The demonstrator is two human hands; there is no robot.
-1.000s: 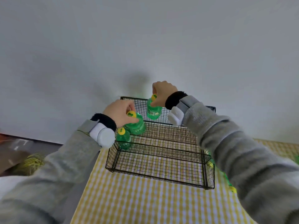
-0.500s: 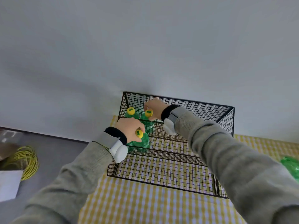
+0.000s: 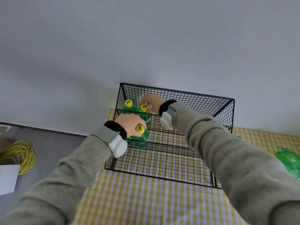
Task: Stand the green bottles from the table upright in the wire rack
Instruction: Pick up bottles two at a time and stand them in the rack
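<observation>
Far left, on the grey floor: a coil of yellow cable [image 3: 24, 155] is seen beside a white box [image 3: 7, 178]. The left hand [image 3: 130, 125] is closed around the neck of a green bottle [image 3: 140, 136], fingers wrapped just under its yellow cap; the bottle is held upright in the second row at the left end of the black wire rack [image 3: 162, 172]. Behind it, a free-standing bottle [image 3: 128, 108] is noted upright in the back left corner. Just beside that, a third bottle [image 3: 144, 114] is pinched at its cap by the right hand [image 3: 153, 104], fingertips narrow. The rack is set on a yellow checked tablecloth [image 3: 146, 200]. Far right, more green bottles [image 3: 290, 163] are left on the table, blurred.
</observation>
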